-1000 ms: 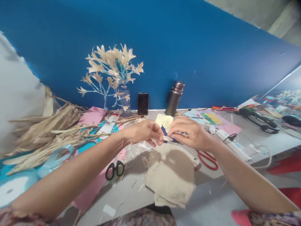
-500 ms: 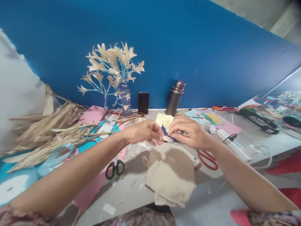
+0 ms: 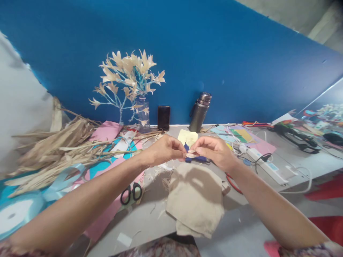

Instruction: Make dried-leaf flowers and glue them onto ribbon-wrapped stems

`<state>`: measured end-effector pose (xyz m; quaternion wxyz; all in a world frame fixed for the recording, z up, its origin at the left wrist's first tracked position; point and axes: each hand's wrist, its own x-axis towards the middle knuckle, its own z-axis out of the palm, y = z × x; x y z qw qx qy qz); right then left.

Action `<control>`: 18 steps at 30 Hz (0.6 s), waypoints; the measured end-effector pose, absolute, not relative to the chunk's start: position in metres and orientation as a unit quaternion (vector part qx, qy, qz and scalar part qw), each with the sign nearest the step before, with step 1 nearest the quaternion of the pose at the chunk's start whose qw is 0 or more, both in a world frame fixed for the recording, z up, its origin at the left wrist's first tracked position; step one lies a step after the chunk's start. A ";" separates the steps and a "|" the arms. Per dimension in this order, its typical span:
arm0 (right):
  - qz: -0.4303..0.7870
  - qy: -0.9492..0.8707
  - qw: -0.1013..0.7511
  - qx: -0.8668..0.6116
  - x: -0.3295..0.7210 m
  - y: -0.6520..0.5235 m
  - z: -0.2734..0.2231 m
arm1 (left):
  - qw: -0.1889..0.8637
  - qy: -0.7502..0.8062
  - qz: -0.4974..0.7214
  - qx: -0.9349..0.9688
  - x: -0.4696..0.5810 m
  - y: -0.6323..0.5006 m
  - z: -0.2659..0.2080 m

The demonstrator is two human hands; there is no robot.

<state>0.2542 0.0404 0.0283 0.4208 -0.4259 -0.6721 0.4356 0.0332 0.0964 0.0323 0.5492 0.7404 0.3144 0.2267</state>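
My left hand (image 3: 168, 150) and my right hand (image 3: 214, 149) meet over the middle of the table, fingertips nearly touching. Both are closed in a pinch on a small pale petal-like piece (image 3: 191, 155), which looks like dried husk; its detail is too small to tell. Just behind the fingers lies a dark blue tool (image 3: 198, 159), perhaps a glue gun, partly hidden by the hands. Beneath and nearer to me is a folded beige cloth (image 3: 197, 203), with the hands' shadow on it. A yellow paper piece (image 3: 188, 136) lies beyond the fingertips.
Black-handled scissors (image 3: 131, 193) lie left of the cloth, a red-orange handle (image 3: 233, 184) right. Dried husks (image 3: 61, 142) and light blue ribbon rolls (image 3: 21, 214) fill the left. Husk flowers (image 3: 131, 69), a phone (image 3: 163, 117) and a flask (image 3: 200, 112) stand behind; a power strip (image 3: 268, 167) lies right.
My right hand has turned and shifted slightly right, its fingertips now on the pale piece. More of the blue tool shows, while the red-orange handle is more covered by my right forearm.
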 end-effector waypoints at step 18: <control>0.457 -0.669 0.406 -0.424 0.252 0.046 0.022 | 0.599 0.345 0.227 0.686 0.036 0.090 0.028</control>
